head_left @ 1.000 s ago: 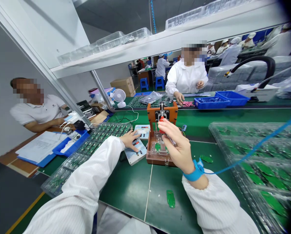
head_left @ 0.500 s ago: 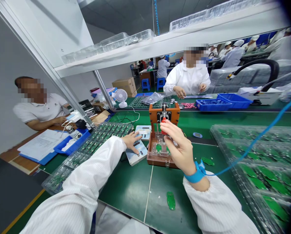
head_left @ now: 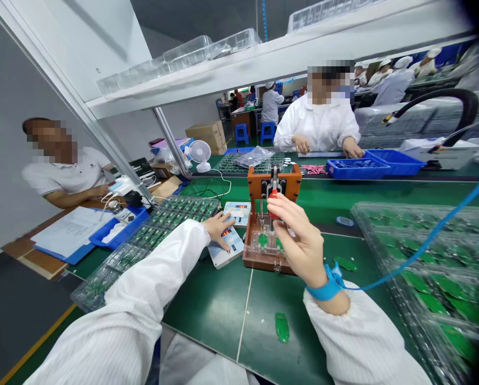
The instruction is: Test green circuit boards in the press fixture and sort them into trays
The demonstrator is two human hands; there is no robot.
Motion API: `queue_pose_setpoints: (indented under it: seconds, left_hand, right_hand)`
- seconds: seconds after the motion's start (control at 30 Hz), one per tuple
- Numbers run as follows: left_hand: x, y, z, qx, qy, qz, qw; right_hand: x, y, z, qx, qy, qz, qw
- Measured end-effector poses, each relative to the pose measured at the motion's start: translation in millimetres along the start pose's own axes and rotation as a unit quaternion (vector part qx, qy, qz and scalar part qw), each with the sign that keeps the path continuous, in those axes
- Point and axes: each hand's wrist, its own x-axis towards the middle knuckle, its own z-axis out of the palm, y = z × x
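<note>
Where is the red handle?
In the head view's middle, the red handle is on the orange fixture, gripped by the right hand, right of the digital meter.

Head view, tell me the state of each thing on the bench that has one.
red lever handle, gripped by right hand.
left hand, open, resting on tester box.
tester box, red digits lit.
wrist strap, worn on right wrist.
loose circuit board, lying flat, untouched.
</note>
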Motion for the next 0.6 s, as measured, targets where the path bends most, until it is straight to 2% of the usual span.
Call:
queue_pose_setpoints:
  seconds: [0.2,0.27,0.33,0.4,0.47,0.53,0.6]
  left_hand:
    - [-3.6,15.6,-6.8,-0.025,0.016,-0.021,0.999]
    - [-16.7,26.3,1.0,-0.054,0.059,-0.018,0.997]
    - [-35.8,41.3,19.5,-0.1,0.148,-0.023,0.984]
    - [-57.8,59.7,45.1,-0.133,0.258,-0.035,0.956]
    - [-79.8,75.9,70.2,-0.161,0.331,-0.03,0.929]
    - [-100.5,81.9,87.8,-0.187,0.357,-0.029,0.915]
    - [-119.0,72.5,95.9,-0.188,0.361,-0.098,0.908]
  right_hand:
    - [-0.8,-0.4,-1.3,-0.006,-0.002,0.004,1.0]
    - [-1.6,-0.1,-2.0,-0.01,-0.003,0.001,1.0]
    - [-2.6,0.8,-2.2,-0.016,-0.001,0.001,1.0]
    - [-3.8,1.9,-1.9,-0.018,0.008,0.003,1.0]
    - [-4.9,2.5,-1.5,-0.019,0.014,0.014,1.0]
    - [-5.7,2.7,-1.2,-0.023,0.023,0.023,0.999]
    - [-6.0,3.0,-0.9,-0.03,0.031,0.029,0.999]
